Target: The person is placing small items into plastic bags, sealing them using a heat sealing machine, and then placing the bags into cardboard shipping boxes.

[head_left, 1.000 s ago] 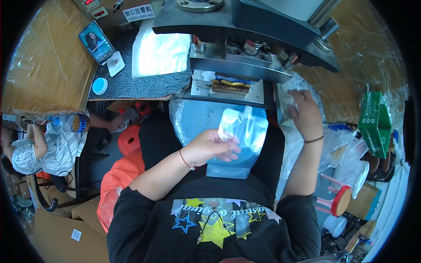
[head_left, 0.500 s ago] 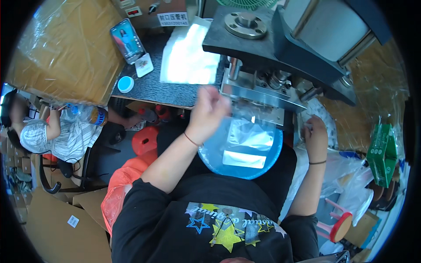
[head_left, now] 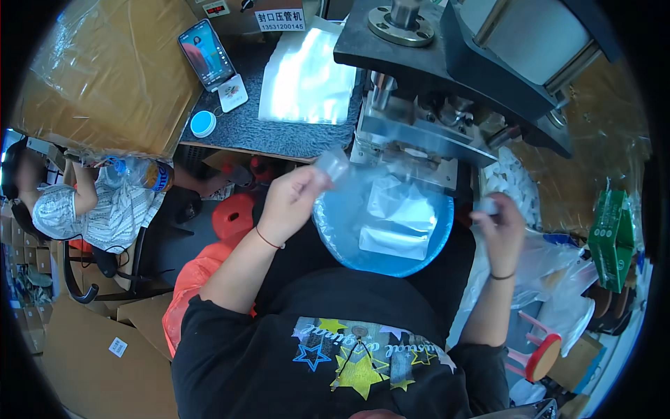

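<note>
My left hand (head_left: 293, 199) pinches a small translucent piece (head_left: 333, 164), blurred, in front of the press's metal jaw. My right hand (head_left: 501, 227) holds a small whitish piece (head_left: 487, 206) between its fingertips, right of the basin; its exact kind is too blurred to tell. Between the hands, a blue round basin (head_left: 335, 251) rests over my lap with several flat silvery pouches (head_left: 398, 241) inside. The press (head_left: 426, 136), with steel block and dark top plate, stands just beyond the basin. White small pieces (head_left: 513, 181) lie heaped beyond my right hand.
A stack of silvery sheets (head_left: 307, 77), a phone (head_left: 206, 54) on a stand and a blue-lidded round tub (head_left: 203, 123) occupy the dark table. A large wrapped carton (head_left: 105, 77) stands left. Another person (head_left: 98, 209) sits at far left. A red stool (head_left: 543, 357) is at right.
My left hand has drawn back left from the press, now showing the translucent piece. My right hand has come slightly nearer me, lifting a whitish piece away from the heap.
</note>
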`<action>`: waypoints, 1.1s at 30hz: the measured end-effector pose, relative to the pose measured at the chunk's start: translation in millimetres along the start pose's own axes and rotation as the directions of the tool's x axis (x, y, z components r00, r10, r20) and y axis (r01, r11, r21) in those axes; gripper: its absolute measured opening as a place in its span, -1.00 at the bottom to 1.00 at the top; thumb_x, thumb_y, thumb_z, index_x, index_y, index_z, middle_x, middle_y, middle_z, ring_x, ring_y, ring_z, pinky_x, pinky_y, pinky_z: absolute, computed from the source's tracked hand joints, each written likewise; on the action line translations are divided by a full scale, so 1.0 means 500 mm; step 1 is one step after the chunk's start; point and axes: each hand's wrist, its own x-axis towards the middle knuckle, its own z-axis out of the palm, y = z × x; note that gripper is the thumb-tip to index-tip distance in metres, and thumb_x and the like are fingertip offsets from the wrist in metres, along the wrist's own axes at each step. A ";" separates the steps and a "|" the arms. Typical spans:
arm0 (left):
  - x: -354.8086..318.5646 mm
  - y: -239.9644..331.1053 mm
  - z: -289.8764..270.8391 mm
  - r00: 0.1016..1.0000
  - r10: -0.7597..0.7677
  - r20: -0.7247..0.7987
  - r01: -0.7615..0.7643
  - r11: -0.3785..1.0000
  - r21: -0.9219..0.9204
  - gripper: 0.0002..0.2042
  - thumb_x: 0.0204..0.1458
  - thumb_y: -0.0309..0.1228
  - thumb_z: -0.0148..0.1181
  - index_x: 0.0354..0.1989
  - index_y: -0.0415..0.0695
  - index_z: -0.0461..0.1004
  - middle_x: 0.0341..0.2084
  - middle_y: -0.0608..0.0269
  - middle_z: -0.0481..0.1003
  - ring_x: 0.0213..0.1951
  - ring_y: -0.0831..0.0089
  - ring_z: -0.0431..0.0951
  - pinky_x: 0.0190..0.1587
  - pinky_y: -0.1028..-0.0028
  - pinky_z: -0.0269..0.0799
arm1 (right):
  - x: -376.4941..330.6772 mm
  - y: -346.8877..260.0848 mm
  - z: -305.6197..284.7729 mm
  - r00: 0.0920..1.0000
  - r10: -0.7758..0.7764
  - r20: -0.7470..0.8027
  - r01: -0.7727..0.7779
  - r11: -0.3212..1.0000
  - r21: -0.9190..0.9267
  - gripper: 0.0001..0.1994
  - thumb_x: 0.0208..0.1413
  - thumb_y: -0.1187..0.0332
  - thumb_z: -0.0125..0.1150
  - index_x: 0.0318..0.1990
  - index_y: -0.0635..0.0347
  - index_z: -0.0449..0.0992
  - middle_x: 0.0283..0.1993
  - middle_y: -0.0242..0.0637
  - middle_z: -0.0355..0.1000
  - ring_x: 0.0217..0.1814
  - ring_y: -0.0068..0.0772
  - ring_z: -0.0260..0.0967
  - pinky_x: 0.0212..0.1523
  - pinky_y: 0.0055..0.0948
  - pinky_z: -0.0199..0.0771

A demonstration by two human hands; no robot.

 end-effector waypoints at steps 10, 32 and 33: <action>-0.041 0.082 0.140 0.888 -0.174 0.426 0.231 0.969 -0.086 -0.79 0.24 -0.37 0.18 -0.26 -0.30 0.60 -0.37 0.28 0.62 -0.30 0.60 0.55 -0.16 0.54 0.47 | 0.053 -0.166 0.126 0.936 -0.350 0.031 0.329 0.903 0.275 -0.84 0.26 0.40 0.12 -0.29 0.30 0.53 -0.33 -0.30 0.47 -0.32 -0.50 0.36 -0.27 -0.50 0.33; -0.047 0.050 0.219 0.552 -0.258 0.793 0.741 0.588 -0.324 -0.77 0.26 -0.42 0.11 0.02 -0.23 0.50 -0.10 0.05 0.60 -0.11 0.33 0.66 -0.10 0.43 0.58 | 0.063 -0.051 0.000 0.947 -0.322 0.006 0.289 0.842 -0.456 -0.76 0.27 0.23 0.09 -0.14 0.22 0.53 -0.20 -0.08 0.47 -0.19 0.04 0.44 -0.13 -0.16 0.42; -0.033 0.046 0.212 0.573 -0.291 0.766 0.735 0.595 -0.325 -0.77 0.24 -0.44 0.13 0.03 -0.22 0.50 -0.10 0.07 0.61 -0.13 0.34 0.66 -0.12 0.43 0.58 | 0.065 -0.037 -0.023 0.988 -0.151 -0.019 0.110 0.794 -0.597 -0.76 0.25 0.23 0.11 -0.11 0.19 0.53 -0.13 -0.08 0.45 -0.11 0.08 0.45 -0.11 -0.13 0.43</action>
